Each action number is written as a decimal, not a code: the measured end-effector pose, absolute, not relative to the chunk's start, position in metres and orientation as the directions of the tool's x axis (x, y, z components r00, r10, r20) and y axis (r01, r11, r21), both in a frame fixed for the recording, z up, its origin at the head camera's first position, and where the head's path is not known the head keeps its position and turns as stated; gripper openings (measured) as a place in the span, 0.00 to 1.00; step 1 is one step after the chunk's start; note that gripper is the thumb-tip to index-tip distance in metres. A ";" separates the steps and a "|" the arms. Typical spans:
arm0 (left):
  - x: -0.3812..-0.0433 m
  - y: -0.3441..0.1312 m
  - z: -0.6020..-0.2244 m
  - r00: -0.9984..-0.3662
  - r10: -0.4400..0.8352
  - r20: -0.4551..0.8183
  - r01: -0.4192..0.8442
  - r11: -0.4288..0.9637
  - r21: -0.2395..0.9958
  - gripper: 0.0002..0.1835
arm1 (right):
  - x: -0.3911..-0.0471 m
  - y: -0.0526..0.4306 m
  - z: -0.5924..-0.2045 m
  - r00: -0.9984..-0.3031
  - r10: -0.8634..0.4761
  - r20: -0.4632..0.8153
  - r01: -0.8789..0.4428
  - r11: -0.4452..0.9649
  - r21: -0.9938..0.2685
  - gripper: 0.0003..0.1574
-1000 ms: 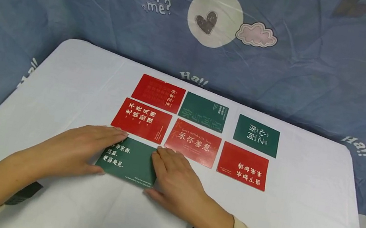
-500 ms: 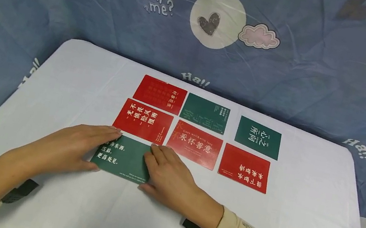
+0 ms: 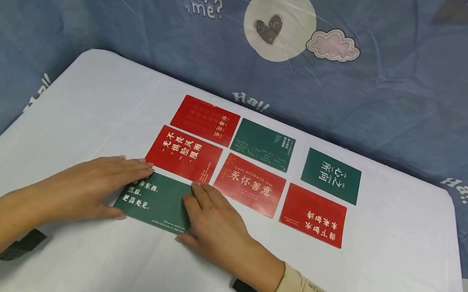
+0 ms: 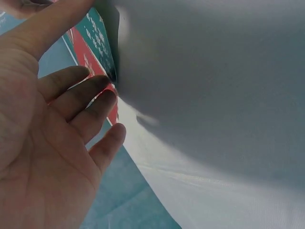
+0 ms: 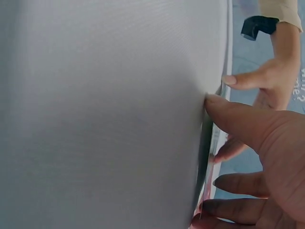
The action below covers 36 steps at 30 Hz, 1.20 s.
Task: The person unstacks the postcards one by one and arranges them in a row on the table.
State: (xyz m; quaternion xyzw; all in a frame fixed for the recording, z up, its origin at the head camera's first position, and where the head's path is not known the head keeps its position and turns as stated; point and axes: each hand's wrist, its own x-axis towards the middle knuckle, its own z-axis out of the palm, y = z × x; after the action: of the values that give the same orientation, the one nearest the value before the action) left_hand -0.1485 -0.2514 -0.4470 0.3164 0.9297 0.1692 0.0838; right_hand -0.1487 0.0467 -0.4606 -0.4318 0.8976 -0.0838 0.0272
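A green card [image 3: 155, 201] with white Chinese writing lies on the white tablecloth, between my two hands. My left hand [image 3: 89, 188] is at its left end, fingertips by the upper corner and thumb by the lower one. In the left wrist view the fingers [image 4: 78, 102] are loosely extended. At the card's right end, my right hand [image 3: 220, 226] touches the upper corner with its fingers and the lower corner with its thumb. From the right wrist view, the thumb [image 5: 238, 117] is straight along the card's edge. The hands cover both ends of the card.
Behind it lie a red card [image 3: 186, 154] and another red card [image 3: 249, 185]. Farther back are a red card [image 3: 205, 119] and a green card [image 3: 263, 144]. To the right sit a red card [image 3: 313, 214] and a green card [image 3: 331, 176]. A printed blue cloth [image 3: 145, 7] hangs behind the table.
Both hands and the green card between them have shifted a little to the left, bringing the card more in line with the red card behind it. The other cards lie as before.
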 end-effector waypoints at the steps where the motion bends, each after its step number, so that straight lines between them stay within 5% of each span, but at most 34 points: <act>1: -0.149 -0.251 -0.447 -0.784 0.619 -0.047 0.562 0.741 0.368 0.53 | -0.149 0.047 -0.460 -0.627 -0.779 0.022 -0.769 0.614 -0.178 0.52; 21: -0.152 -0.236 -0.434 -0.766 0.643 -0.027 0.604 0.733 0.313 0.52 | -0.149 0.066 -0.444 -0.663 -0.747 0.039 -0.735 0.640 -0.225 0.59; 36: -0.190 -0.165 -0.404 -0.679 0.729 0.084 0.731 0.662 0.162 0.51 | -0.163 0.177 -0.396 -0.795 -0.588 0.151 -0.606 0.760 -0.234 0.62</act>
State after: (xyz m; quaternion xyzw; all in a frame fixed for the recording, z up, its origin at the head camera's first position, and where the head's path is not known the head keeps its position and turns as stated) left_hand -0.1895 -0.1647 -0.4039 0.4006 0.9117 0.0913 -0.0059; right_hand -0.1631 0.1766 -0.3956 -0.3185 0.9374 -0.1367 -0.0342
